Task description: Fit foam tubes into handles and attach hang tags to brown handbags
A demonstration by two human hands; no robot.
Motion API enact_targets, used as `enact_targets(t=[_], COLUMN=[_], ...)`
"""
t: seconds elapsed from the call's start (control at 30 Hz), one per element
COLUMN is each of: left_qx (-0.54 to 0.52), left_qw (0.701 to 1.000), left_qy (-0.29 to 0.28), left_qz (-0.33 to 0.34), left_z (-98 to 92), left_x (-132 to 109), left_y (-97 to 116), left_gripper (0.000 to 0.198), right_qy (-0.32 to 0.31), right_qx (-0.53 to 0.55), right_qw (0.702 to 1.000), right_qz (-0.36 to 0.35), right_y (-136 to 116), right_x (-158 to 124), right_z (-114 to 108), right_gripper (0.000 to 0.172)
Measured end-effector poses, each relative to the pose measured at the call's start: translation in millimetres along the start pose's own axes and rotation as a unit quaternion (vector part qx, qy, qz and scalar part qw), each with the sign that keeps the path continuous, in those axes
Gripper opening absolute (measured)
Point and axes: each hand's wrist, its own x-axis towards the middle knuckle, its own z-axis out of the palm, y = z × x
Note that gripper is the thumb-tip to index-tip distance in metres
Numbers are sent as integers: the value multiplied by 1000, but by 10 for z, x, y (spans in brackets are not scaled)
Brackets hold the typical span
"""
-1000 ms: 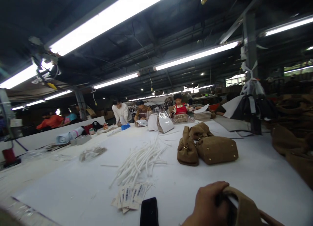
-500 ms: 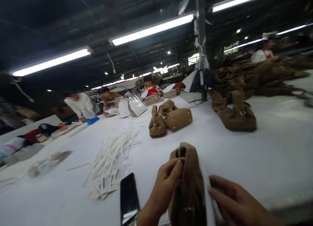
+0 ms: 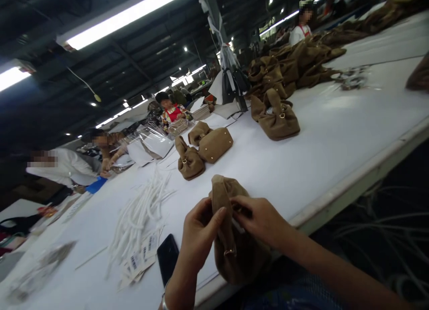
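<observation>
A brown handbag (image 3: pixel 241 261) stands upright close in front of me at the table's near edge, a gold ring fitting low on its side. My left hand (image 3: pixel 203 229) is closed on the bag's upright handle, thumb across its face. At the other side of the handle, my right hand (image 3: pixel 258 218) has its fingers bent against the handle and bag opening; the fingertips are partly hidden. A small white piece (image 3: pixel 238 225) shows just beneath them, and I cannot tell whether the fingers grip it. A dark phone (image 3: pixel 167 256) lies left of my left wrist.
White strips (image 3: pixel 137 216) lie in a pile at left, beside printed tags (image 3: pixel 140 258). Several brown bags (image 3: pixel 216 144) stand ahead, another bag (image 3: pixel 276 117) further right, before a brown heap (image 3: pixel 288 68). Co-workers (image 3: pixel 172 113) are across the table. The table's edge (image 3: pixel 351 184) runs along the right.
My view has swung right. My right hand has moved from the white strip beside the bag up to the bag's handle and opening. The long white strip no longer shows there.
</observation>
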Motion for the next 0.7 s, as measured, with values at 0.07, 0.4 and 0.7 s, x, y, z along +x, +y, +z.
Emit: enact_targets(t=[0.07,0.4,0.7], left_qx=[19,66,113], left_qw=[1000,998,991], left_qy=[6,21,72], left_qz=[2,-11,-7], left_z=[-13,-68,-55], left_x=[-8,-133,-165], left_y=[1,-56,-183], left_gripper=[25,22,23], right_qy=[-3,32,-47], right_qx=[44,368,312], right_qw=[999,926,946], right_qz=[1,82,68], right_y=[9,107,103], right_x=[32,178,252], right_z=[18,175,84], right_gripper=[18,28,23])
